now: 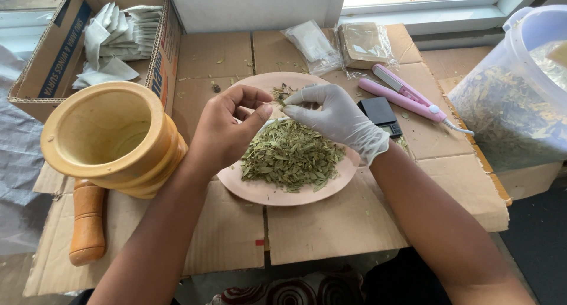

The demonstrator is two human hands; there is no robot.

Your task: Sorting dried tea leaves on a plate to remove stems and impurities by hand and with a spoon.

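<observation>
- Left hand (227, 128), bare: fingers pinching a small white sachet.
- Right hand (336, 117), gloved: fingertips pinching dried leaves at it.
- Pink plate (277, 194): leaf heap (292, 154) mostly unused.
- Box of sachets (112, 39): many remaining.

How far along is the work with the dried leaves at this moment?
Done: a pile of dried leaves lies on the pink plate; folded white sachets sit in the cardboard box. In hand: the bare left hand and gloved right hand pinch something small above the plate. Left: most leaves remain; the wooden mortar looks empty.
</observation>
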